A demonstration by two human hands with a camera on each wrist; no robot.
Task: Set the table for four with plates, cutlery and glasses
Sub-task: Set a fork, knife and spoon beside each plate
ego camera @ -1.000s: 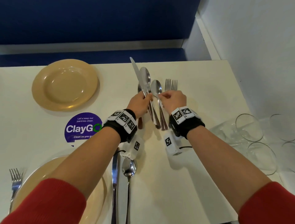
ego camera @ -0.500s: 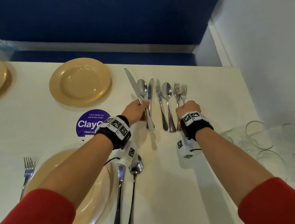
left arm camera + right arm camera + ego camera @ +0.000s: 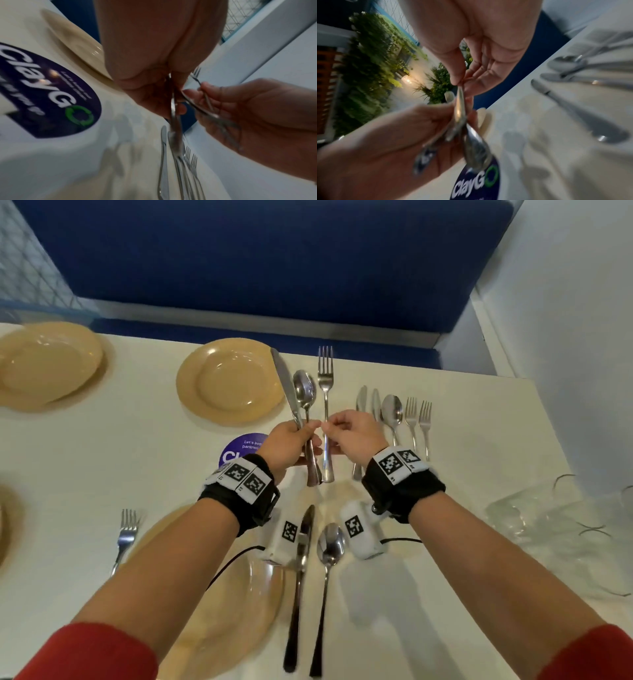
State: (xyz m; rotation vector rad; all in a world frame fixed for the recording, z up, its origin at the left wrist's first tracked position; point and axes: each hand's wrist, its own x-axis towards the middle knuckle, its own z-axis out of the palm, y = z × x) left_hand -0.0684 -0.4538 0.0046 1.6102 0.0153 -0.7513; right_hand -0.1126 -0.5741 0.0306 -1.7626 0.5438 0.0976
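Left hand (image 3: 291,445) is wrapped round a knife (image 3: 286,386) and spoon (image 3: 305,392), both lifted off the tabletop (image 3: 479,460), and right beside it the right hand (image 3: 356,436) pinches a fork (image 3: 325,392) by its stem between thumb and fingertip. The head view alone shows the loose cutlery lying just right of that hand, a plate (image 3: 229,381) just beyond the left hand, and glasses (image 3: 555,529) off to the right. The left wrist view catches the purple sticker (image 3: 51,92) under the hand; the right wrist view adds blurred greenery (image 3: 373,54) behind both hands.
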